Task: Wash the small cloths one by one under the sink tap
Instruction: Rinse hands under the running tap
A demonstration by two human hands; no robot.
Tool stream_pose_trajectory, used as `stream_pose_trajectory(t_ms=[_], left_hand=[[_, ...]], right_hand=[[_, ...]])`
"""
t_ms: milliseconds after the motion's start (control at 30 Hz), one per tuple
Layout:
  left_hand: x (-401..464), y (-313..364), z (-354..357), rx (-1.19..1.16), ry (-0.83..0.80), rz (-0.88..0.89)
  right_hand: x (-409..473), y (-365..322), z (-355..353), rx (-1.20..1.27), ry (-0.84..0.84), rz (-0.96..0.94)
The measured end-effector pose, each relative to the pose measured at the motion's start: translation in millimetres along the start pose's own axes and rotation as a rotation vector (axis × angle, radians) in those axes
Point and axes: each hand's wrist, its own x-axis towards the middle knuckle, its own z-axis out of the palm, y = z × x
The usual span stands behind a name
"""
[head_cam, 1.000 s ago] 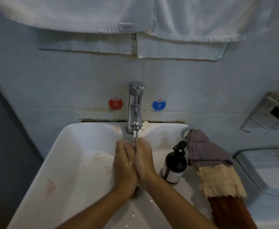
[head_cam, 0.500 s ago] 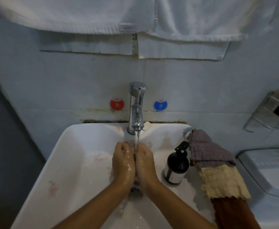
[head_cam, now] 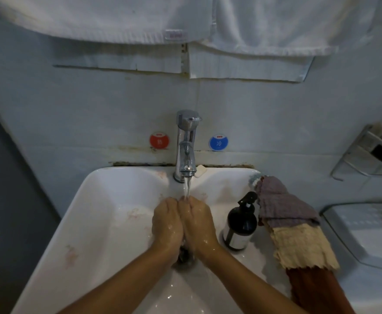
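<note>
Cloths for washing lie in an overlapping row along the right rim of your sink: a mauve-grey cloth farthest back near the corner, a pale yellow cloth partly under it toward you, and a rust-red cloth nearest you, running out of view at the bottom. All three show a crinkled, waffle-like weave, and they look rumpled rather than folded. A little pale blue fabric peeps out at the far end of the row; what it belongs to cannot be told.

Your sink is white, with faint pinkish stains on its left wall and floor. Two white towels hang above it, across the top of the view.

Your left hand and right hand are pressed together side by side over the basin, knuckles up, fingers curled downward, both wet. Whether they hold a cloth between them cannot be told.

Your chrome tap runs, its stream landing where your fingers meet. A dark pump bottle stands on the rim between your right hand and the cloths. Red and blue round stickers flank the tap on the wall.
</note>
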Motion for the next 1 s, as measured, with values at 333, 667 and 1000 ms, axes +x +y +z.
stream_pose_trajectory(t_ms=[333,667,1000], left_hand=[[-21,9,7,0.094,0.019,0.067],[-21,10,5,0.103,0.111,0.251],[-4,7,-3,0.200,0.118,0.313]], right_hand=[[7,-9,-6,0.246,0.033,0.232],[0,-12,-4,0.321,-0.004,0.167],[4,-5,7,0.182,0.067,0.176]])
